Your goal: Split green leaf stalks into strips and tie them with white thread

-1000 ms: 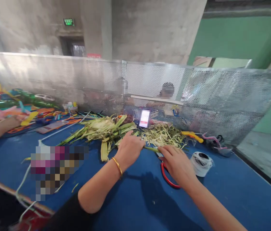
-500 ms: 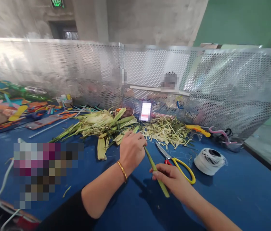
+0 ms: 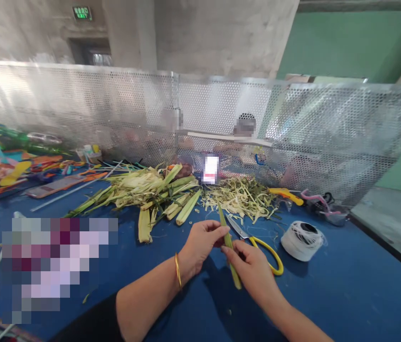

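Above the blue table [image 3: 193, 304], the left hand [image 3: 203, 240] and right hand [image 3: 248, 261] each pinch the green strip [image 3: 229, 251] between closed fingers, just beside the scissors [image 3: 266, 251], which seem to lie partly behind the right hand.

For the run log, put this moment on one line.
left hand: holds green strip | right hand: holds same strip | scissors: beside hands
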### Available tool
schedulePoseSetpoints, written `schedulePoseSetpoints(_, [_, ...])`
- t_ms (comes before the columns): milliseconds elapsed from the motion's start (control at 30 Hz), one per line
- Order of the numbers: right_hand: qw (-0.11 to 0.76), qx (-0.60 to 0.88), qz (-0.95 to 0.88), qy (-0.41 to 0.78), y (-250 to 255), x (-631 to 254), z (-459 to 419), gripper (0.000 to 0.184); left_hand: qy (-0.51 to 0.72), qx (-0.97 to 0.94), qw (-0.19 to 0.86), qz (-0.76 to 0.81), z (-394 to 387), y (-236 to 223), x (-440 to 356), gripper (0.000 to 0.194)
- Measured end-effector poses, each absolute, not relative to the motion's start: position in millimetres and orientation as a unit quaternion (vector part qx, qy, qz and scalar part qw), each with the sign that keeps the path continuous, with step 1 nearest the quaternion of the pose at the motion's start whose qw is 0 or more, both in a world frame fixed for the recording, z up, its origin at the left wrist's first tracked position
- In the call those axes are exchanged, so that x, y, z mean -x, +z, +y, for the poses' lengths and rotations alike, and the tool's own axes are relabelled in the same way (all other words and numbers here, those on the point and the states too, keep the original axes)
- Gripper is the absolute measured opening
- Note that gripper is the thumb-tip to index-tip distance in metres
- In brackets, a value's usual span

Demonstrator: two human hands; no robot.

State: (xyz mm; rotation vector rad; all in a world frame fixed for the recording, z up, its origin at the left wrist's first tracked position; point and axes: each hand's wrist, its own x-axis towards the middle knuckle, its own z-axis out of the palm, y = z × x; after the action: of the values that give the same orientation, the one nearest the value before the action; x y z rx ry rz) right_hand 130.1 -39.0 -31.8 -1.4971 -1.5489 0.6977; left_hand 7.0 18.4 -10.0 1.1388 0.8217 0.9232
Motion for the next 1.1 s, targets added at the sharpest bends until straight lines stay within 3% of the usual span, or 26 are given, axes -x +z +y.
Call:
schedulePoseSetpoints(200, [0.414,0.614,-0.629,0.236,-24,-155,-31,0.031,0.407,-0.500,0.632,0.430,19,-7,-4,0.014])
schedulePoseSetpoints(467, [0.574,0.518,-0.394,0.497,-21,-159,-26,0.033,0.309,-0.668,0.558,0.384,10,-14,-10,0.020])
schedulePoseSetpoints(633, [0.649,0.504,-0.313,0.477,-22,-179,-20,0.034,0.272,-0.684,0.548,0.398,9,-15,-8,0.018])
schedulePoseSetpoints(867, [0.626,0.557,-0.363,0.409,-24,-192,-14,0.041,0.254,-0.680,0.558,0.403,12,-15,-8,0.019])
schedulePoseSetpoints(1000, [0.636,0.576,-0.372,0.355,-27,-192,-11,0.037,0.245,-0.654,0.586,0.411,13,-13,-7,0.018])
schedulePoseSetpoints(1100, [0.503,0.658,-0.490,0.271,-27,-201,-14,0.025,0.258,-0.630,0.583,0.444,18,-12,-4,0.017])
